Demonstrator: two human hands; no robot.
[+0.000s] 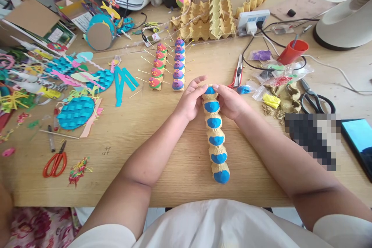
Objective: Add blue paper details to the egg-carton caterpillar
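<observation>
A strip of egg carton lies lengthwise before me, each of its several bumps bearing a patch of blue clay. At its far end, the fingers of my left hand close on the edge from the left. My right hand grips the same end from the right, its thumb by the last blue patch. Beyond my hands stand two finished-looking carton strips: a red and green caterpillar and a purple and orange caterpillar, both with thin sticks poking out sideways.
A red utility knife, blue clay in a bag and yellow clay lie to the right, with black scissors and a phone. Orange-handled scissors and a woven blue disc lie left. Egg cartons stand behind.
</observation>
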